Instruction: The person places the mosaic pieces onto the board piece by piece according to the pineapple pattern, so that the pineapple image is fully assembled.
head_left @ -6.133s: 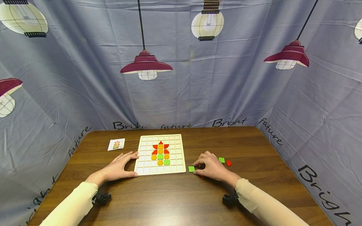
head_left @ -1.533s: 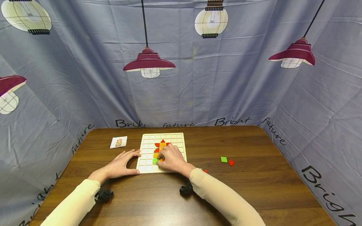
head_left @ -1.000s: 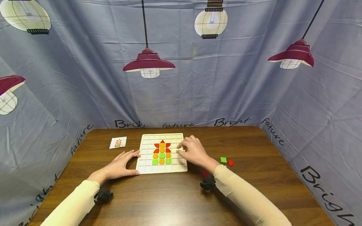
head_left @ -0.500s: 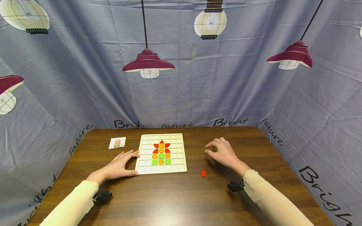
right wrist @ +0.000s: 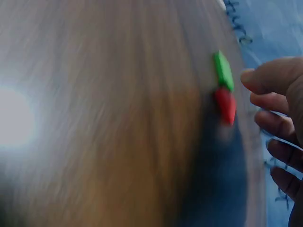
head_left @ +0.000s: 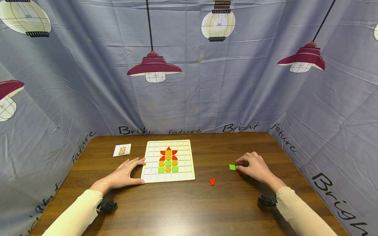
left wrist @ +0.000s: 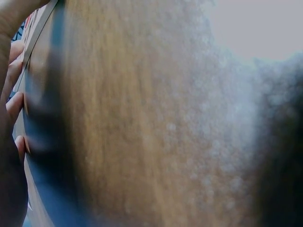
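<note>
In the head view my left hand rests its fingertips and thumb against the left edge of a pale gridded board. Red, orange and green tiles form a pattern on that board. The left wrist view shows only some of those fingers at the board's edge. My right hand hovers by a green square tile at the right of the table. A red tile lies beside it, partly hidden by the hand in the head view. Thumb and fingers are apart, with nothing seen between them.
A small printed card with a similar pattern lies left of the board. Another red tile sits on the brown table, right of the board. Grey-blue curtains stand around the table.
My right hand placed a green tile at the pattern's lower left, then moved away rightward to the remaining green and red tiles. My left hand stays at the board's edge.
</note>
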Motion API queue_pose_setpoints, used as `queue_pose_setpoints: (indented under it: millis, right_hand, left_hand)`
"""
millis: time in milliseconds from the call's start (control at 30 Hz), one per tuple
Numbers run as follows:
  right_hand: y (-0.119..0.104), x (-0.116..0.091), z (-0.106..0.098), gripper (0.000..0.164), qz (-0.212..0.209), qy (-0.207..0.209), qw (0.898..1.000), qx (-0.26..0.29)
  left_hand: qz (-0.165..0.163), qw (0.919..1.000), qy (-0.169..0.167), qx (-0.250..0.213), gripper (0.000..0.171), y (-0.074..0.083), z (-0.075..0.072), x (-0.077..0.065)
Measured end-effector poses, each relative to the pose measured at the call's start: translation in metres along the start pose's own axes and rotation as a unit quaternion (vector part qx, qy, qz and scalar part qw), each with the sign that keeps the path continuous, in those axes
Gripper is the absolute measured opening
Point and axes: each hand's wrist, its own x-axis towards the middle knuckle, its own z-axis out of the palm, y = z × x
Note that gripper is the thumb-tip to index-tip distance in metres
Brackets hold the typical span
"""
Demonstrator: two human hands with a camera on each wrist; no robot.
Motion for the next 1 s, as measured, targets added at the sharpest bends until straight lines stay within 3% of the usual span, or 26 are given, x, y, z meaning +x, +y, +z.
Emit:
queue_pose_setpoints:
  millis: [167, 633, 833, 1000]
  right_hand:
    - [0.012, -0.011, 0.001, 0.027, 0.015, -0.012, 1.000, -0.003]
    - [0.013, -0.017, 0.004, 0.028, 0.010, -0.007, 1.000, 0.014]
    - [0.014, -0.019, 0.005, 0.018, -0.009, -0.008, 1.000, 0.021]
    - [0.015, -0.019, 0.005, 0.022, -0.020, -0.003, 0.999, 0.039]
  left_hand:
    - [-0.006, 1.0000, -0.002, 0.002, 0.075, 0.001, -0.001, -0.001]
    - [-0.002, 1.0000, -0.002, 0.000, 0.074, 0.001, 0.000, 0.000]
    - [-0.004, 1.0000, -0.002, 0.001, 0.074, 0.001, 0.000, 0.000]
    - [-0.003, 1.0000, -0.001, -0.001, 0.074, 0.001, 0.000, 0.000]
